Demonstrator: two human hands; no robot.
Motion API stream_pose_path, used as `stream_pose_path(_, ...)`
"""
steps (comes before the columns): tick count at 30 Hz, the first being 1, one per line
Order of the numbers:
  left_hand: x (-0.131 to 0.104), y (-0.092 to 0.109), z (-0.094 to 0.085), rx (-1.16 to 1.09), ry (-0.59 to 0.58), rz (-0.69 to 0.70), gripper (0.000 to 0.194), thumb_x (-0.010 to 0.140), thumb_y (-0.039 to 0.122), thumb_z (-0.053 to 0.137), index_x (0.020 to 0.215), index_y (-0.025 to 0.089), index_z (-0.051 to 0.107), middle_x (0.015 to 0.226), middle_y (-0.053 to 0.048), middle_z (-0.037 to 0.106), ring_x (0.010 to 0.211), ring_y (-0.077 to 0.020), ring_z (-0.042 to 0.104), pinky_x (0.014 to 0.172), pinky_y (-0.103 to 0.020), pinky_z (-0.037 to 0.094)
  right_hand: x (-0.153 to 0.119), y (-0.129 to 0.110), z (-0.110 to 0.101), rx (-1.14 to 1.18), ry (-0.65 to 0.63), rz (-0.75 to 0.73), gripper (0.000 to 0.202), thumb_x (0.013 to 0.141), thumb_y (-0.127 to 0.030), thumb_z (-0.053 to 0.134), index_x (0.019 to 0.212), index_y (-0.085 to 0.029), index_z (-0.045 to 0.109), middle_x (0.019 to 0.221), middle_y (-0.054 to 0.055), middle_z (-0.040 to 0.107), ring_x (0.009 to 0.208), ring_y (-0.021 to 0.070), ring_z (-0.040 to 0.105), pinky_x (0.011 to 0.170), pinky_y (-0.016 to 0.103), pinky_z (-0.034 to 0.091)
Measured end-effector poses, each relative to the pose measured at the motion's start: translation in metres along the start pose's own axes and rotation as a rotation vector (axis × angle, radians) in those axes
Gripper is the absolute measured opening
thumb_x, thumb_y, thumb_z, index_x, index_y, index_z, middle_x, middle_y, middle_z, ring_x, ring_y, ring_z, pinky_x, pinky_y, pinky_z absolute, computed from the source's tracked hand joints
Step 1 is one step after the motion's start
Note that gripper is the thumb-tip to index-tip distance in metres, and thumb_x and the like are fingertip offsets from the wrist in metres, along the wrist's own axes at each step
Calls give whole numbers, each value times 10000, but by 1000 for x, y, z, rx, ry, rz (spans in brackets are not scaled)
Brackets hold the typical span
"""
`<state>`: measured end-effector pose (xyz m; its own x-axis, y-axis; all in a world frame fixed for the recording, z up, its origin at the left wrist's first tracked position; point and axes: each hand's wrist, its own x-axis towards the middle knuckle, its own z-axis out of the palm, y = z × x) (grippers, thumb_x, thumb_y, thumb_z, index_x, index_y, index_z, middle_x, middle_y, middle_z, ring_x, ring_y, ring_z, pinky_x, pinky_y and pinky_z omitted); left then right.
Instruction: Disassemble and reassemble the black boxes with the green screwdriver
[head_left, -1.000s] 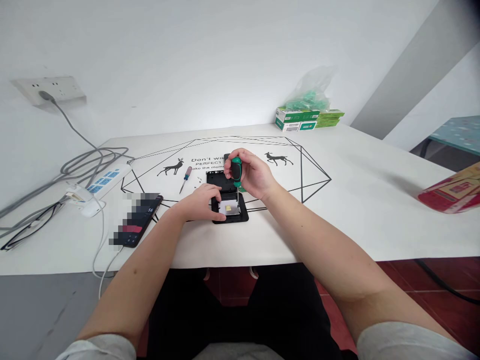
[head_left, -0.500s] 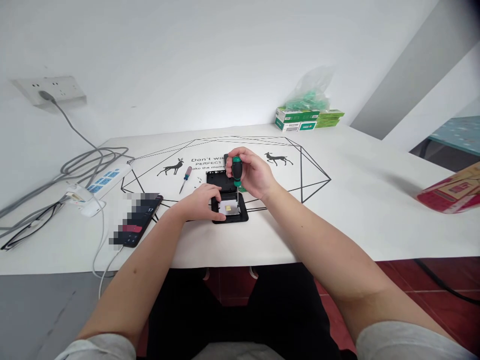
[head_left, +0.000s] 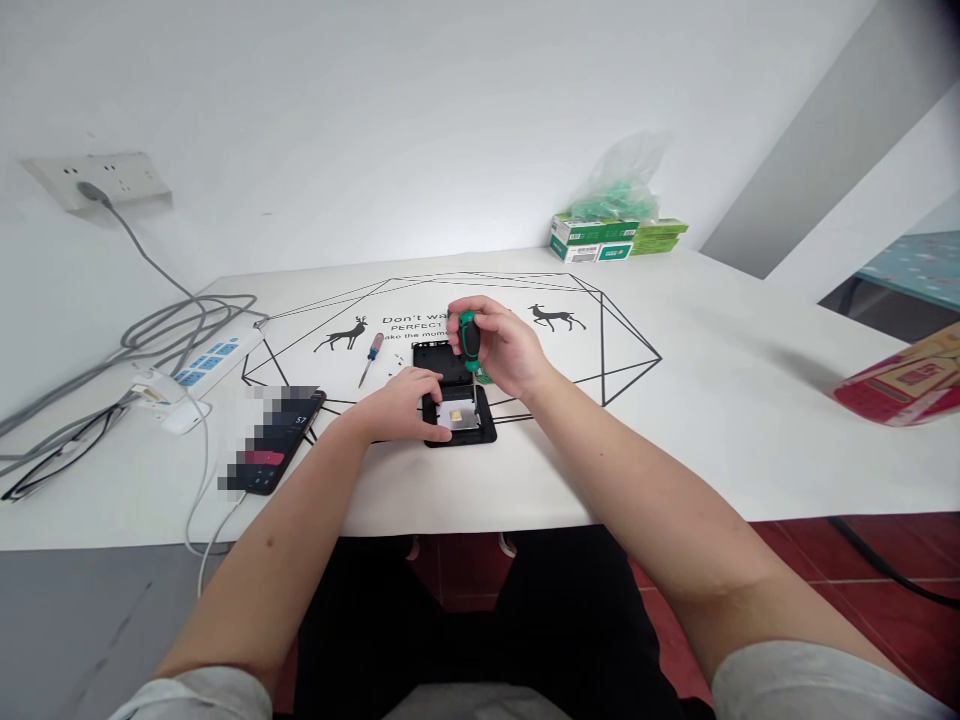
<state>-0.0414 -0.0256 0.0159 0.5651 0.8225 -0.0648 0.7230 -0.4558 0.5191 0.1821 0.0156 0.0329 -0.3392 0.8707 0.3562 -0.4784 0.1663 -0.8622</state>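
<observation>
A black case with a silver plate inside lies flat on the white table. My left hand grips its left side, thumb at the near edge and fingers at the far edge. In my right hand is a green and black screwdriver, held nearly upright, its tip at the right side of the silver plate. Just behind the case is a black cover, partly hidden by my right hand. A green piece shows beside the screwdriver shaft.
A second screwdriver and tiny dark bits lie behind my left hand. At the left are a phone, a power strip and cables. Green boxes stand at the back; a red package is far right.
My right hand and the top of the screwdriver have shifted slightly left, with the tip staying at the plate's right side. My left hand keeps its hold.
</observation>
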Motion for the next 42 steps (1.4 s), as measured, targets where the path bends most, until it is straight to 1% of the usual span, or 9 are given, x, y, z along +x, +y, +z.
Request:
stream_pose_path(2, 0, 0, 0, 1, 2, 0, 486, 744, 620, 894, 1014, 273, 688, 1599, -115, 585, 1572, -432, 420, 1208, -591, 477, 0, 1, 0, 3, 6, 7, 270, 847, -455, 737, 1025, -253, 767, 958, 36, 733, 863, 201, 639, 749, 346, 534)
stream_pose_path(4, 0, -1, 0, 3, 6, -7, 488, 746, 614, 895, 1026, 272, 688, 1613, -116, 575, 1578, -427, 414, 1218, -588, 468, 0, 2, 1, -52, 27, -19, 294, 850, -503, 798, 1015, -261, 773, 978, 26, 726, 885, 188, 633, 768, 331, 524)
stream_pose_path(7, 0, -1, 1, 4, 4, -4, 487, 746, 613, 898, 1024, 273, 687, 1600, -111, 587, 1588, -423, 404, 1220, -586, 464, 0, 3, 1, -180, 32, -82, 340, 773, -462, 932, 1030, -286, 798, 952, -10, 693, 888, 161, 595, 828, 317, 507)
stream_pose_path(11, 0, -1, 1, 7, 2, -4, 493, 747, 620, 895, 1023, 269, 688, 1615, -117, 573, 1589, -424, 403, 1217, -581, 461, 0, 2, 1, -195, 76, -113, 438, 736, -440, 961, 1122, -316, 795, 962, -17, 677, 898, 167, 579, 873, 347, 518)
stream_pose_path(17, -1, 2, 0, 6, 54, 42, 484, 766, 624, 879, 1060, 283, 703, 1568, -105, 629, 1581, -417, 417, 1283, -610, 365, 2, -2, -2, -154, 229, -118, 451, 734, -489, 946, 1121, -337, 771, 899, -13, 587, 797, 183, 514, 691, 343, 479)
stream_pose_path(20, -1, 1, 0, -16, 92, 65, 471, 806, 613, 849, 1108, 277, 714, 1595, -123, 607, 1592, -402, 403, 1297, -603, 349, 3, -4, -5, -145, 225, -113, 420, 725, -471, 957, 1081, -333, 783, 869, -16, 568, 767, 176, 493, 672, 339, 469)
stream_pose_path(25, 0, 0, 1, 15, 73, 72, 409, 815, 606, 850, 1033, 280, 734, 1557, -109, 638, 1581, -409, 415, 1287, -615, 358, 1, -1, -4, -154, 184, -68, 384, 720, -434, 956, 1038, -304, 784, 852, -25, 587, 754, 160, 499, 684, 331, 458)
stream_pose_path(33, 0, -1, 1, 33, 60, 61, 408, 830, 604, 836, 1044, 270, 738, 1560, -120, 628, 1574, -392, 415, 1286, -594, 364, 1, 4, -3, -206, 165, -59, 340, 718, -379, 909, 1016, -268, 788, 839, -34, 617, 766, 144, 514, 720, 321, 435)
stream_pose_path(42, -1, 1, 1, 12, 63, 73, 384, 824, 596, 830, 1018, 279, 734, 1512, -105, 665, 1565, -399, 435, 1267, -593, 390, 2, 4, -3, -206, 210, -113, 357, 749, -430, 931, 1033, -296, 762, 862, -28, 607, 779, 166, 522, 747, 345, 486)
